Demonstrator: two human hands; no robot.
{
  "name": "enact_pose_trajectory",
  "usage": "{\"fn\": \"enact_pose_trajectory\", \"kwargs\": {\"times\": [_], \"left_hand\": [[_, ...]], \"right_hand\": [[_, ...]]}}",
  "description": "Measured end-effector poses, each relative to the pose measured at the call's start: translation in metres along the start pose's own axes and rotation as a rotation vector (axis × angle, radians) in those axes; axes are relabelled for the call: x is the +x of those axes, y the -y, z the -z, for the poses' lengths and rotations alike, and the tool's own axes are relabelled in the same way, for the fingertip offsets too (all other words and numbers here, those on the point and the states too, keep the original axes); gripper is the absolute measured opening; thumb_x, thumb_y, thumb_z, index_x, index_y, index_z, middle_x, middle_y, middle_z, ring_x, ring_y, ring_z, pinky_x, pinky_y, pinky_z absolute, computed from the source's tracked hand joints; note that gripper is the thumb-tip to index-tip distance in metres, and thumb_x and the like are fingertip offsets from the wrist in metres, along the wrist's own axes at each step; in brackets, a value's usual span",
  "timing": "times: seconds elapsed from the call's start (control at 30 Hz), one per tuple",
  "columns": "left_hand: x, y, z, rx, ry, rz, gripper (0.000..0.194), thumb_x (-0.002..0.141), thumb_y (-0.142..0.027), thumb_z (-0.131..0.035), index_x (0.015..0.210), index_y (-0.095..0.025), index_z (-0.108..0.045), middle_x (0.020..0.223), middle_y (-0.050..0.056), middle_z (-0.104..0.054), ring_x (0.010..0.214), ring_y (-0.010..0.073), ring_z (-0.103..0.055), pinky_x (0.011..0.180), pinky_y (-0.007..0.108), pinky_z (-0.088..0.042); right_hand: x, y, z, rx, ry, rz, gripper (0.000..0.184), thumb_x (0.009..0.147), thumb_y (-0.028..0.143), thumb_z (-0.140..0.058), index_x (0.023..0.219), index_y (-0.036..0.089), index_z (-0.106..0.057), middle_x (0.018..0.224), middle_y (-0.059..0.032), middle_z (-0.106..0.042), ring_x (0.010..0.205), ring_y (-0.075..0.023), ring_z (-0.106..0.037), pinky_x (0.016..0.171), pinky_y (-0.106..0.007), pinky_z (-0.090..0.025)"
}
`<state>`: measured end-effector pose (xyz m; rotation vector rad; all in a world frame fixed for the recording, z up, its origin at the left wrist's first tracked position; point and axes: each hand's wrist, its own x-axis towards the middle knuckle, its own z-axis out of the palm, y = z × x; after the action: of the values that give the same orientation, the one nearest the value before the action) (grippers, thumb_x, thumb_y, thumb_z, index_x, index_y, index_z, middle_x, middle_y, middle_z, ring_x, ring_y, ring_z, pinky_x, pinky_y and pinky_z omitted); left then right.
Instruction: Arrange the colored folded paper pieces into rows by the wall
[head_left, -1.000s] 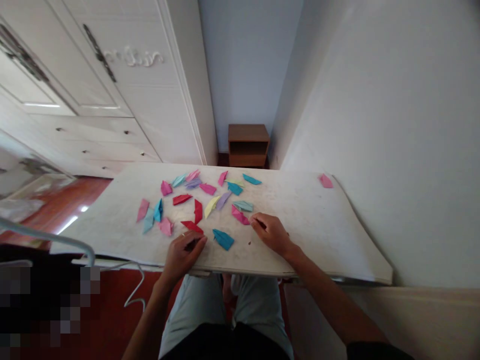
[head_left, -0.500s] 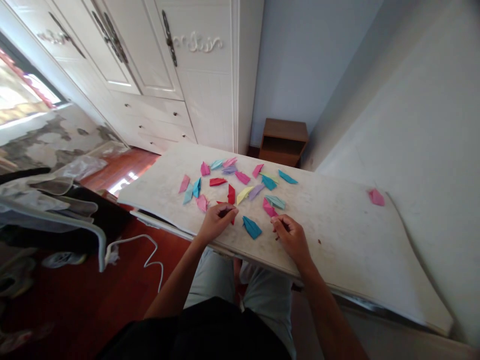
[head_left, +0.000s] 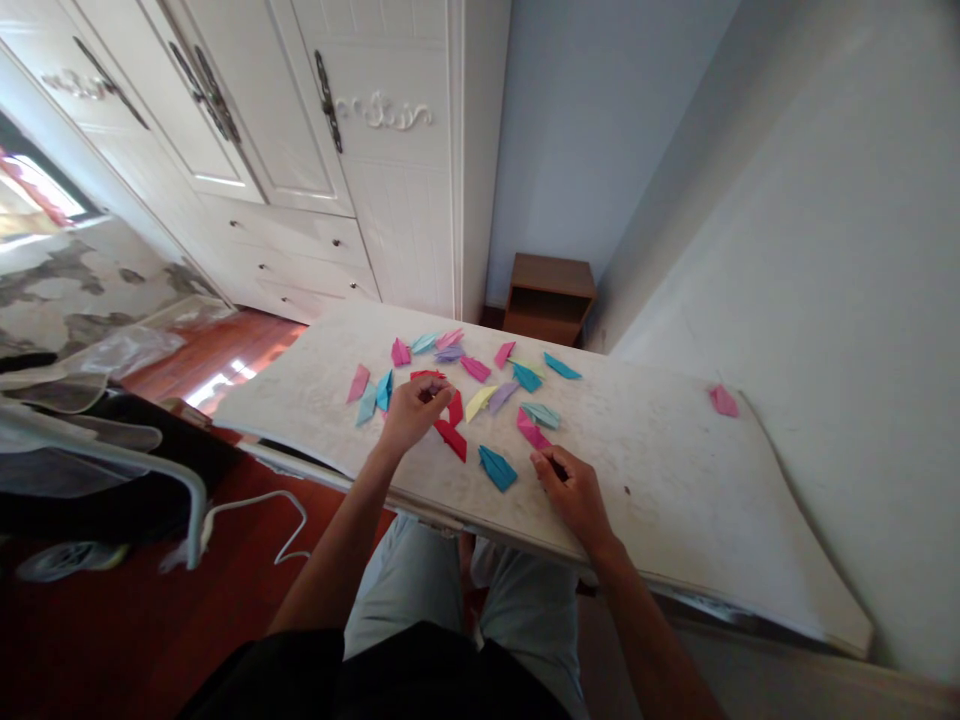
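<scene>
Several small folded-paper pieces in many colours lie on the white tabletop [head_left: 660, 440]. My left hand [head_left: 412, 412] is over the red ones, thumb and fingertips pressed together; whatever is in the pinch, if anything, is too small to make out. Just right of it are an upright red folded paper [head_left: 455, 408] and a slanting red folded paper [head_left: 451, 440], partly beside the fingers. My right hand [head_left: 574, 492] is closed too, its fingertips just below a magenta folded paper [head_left: 532, 428]; its contents are hidden. Between the hands rests a blue folded paper [head_left: 497, 468].
A lone pink folded paper [head_left: 724, 401] lies at the table's far right by the wall. Behind the table stand a white wardrobe [head_left: 405, 200] and a brown nightstand [head_left: 551, 275]. At left are a metal-framed chair [head_left: 172, 465] and a white cable [head_left: 296, 515] on the floor.
My left hand has moved up and left, uncovering the slanting red folded paper. My right hand stays near the magenta one, fingertips slightly farther from it. The view has shifted slightly.
</scene>
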<state>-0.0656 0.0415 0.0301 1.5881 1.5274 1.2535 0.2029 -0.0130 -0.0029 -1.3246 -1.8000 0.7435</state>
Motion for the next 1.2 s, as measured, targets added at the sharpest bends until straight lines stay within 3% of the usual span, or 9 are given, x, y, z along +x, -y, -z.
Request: {"fn": "enact_pose_trajectory", "kwargs": {"times": [0.1,0.17,0.23,0.33,0.43,0.57,0.83,1.0,1.2], "left_hand": [[0.041,0.0,0.008,0.3,-0.007,-0.02,0.021,0.08,-0.031,-0.058,0.087,-0.014,-0.069,0.078,0.003,-0.069,0.067,0.013,-0.061,0.063,0.022,-0.047],[0.066,-0.003,0.006,0.566,0.104,0.019,0.026,0.083,-0.028,-0.055,0.1,-0.014,-0.069,0.091,0.005,-0.072,0.078,0.0145,-0.065,0.07,0.022,-0.048],[0.083,-0.006,-0.002,0.644,0.159,0.051,0.026,0.08,-0.031,-0.06,0.099,-0.015,-0.07,0.092,0.007,-0.073,0.084,0.0183,-0.067,0.073,0.025,-0.048],[0.094,-0.008,-0.017,0.731,0.162,0.123,0.031,0.079,-0.038,-0.062,0.093,-0.012,-0.071,0.093,0.015,-0.073,0.091,0.0271,-0.068,0.076,0.031,-0.049],[0.095,-0.008,-0.029,0.772,0.139,0.171,0.044,0.079,-0.045,-0.062,0.105,-0.01,-0.068,0.104,0.02,-0.071,0.098,0.0309,-0.067,0.078,0.034,-0.049],[0.094,-0.002,-0.037,0.768,0.172,0.181,0.052,0.075,-0.046,-0.069,0.113,-0.012,-0.064,0.11,0.018,-0.069,0.102,0.0302,-0.066,0.082,0.034,-0.049],[0.089,0.011,-0.038,0.668,0.193,0.04,0.016,0.078,-0.025,-0.066,0.09,-0.015,-0.071,0.093,0.011,-0.072,0.091,0.0248,-0.066,0.08,0.032,-0.049],[0.085,0.006,-0.037,0.553,0.184,-0.087,0.012,0.08,-0.023,-0.063,0.083,-0.015,-0.071,0.092,0.009,-0.07,0.086,0.0208,-0.067,0.081,0.03,-0.05],[0.077,-0.006,-0.043,0.128,0.223,-0.109,0.022,0.075,-0.036,-0.068,0.079,-0.015,-0.063,0.081,0.005,-0.07,0.074,0.0173,-0.068,0.064,0.025,-0.051]], "right_hand": [[-0.001,-0.001,-0.001,-0.004,0.002,0.01,0.033,0.093,0.042,-0.05,0.079,0.017,-0.065,0.068,-0.0022,-0.063,0.06,-0.015,-0.054,0.058,-0.024,-0.04],[-0.001,-0.002,-0.001,-0.012,0.004,0.026,0.033,0.093,0.042,-0.05,0.079,0.017,-0.066,0.068,-0.0024,-0.063,0.061,-0.0152,-0.055,0.059,-0.024,-0.04],[-0.001,-0.002,-0.002,-0.021,0.0,0.042,0.033,0.093,0.043,-0.05,0.079,0.017,-0.066,0.069,-0.0027,-0.064,0.061,-0.0154,-0.055,0.059,-0.024,-0.041],[-0.001,-0.002,-0.002,-0.023,-0.013,0.055,0.033,0.092,0.043,-0.05,0.079,0.018,-0.067,0.071,-0.003,-0.065,0.061,-0.0154,-0.056,0.059,-0.024,-0.041],[-0.002,-0.002,-0.001,-0.025,-0.01,0.058,0.032,0.093,0.043,-0.05,0.08,0.018,-0.067,0.071,-0.0028,-0.065,0.061,-0.0152,-0.056,0.059,-0.024,-0.042],[-0.002,-0.002,-0.002,-0.036,0.009,0.054,0.032,0.094,0.041,-0.049,0.08,0.018,-0.066,0.071,-0.0025,-0.065,0.063,-0.0147,-0.055,0.06,-0.023,-0.041],[-0.001,-0.001,-0.001,-0.013,0.024,0.059,0.031,0.095,0.039,-0.048,0.082,0.018,-0.066,0.077,-0.0038,-0.067,0.068,-0.0157,-0.058,0.065,-0.024,-0.043],[-0.001,0.0,-0.002,-0.014,0.009,0.049,0.03,0.094,0.038,-0.048,0.081,0.018,-0.066,0.075,-0.0041,-0.067,0.066,-0.0162,-0.058,0.064,-0.025,-0.042],[0.0,-0.001,-0.002,0.004,-0.004,0.04,0.028,0.093,0.036,-0.049,0.082,0.017,-0.067,0.077,-0.0039,-0.068,0.068,-0.0159,-0.059,0.066,-0.025,-0.043]]}}
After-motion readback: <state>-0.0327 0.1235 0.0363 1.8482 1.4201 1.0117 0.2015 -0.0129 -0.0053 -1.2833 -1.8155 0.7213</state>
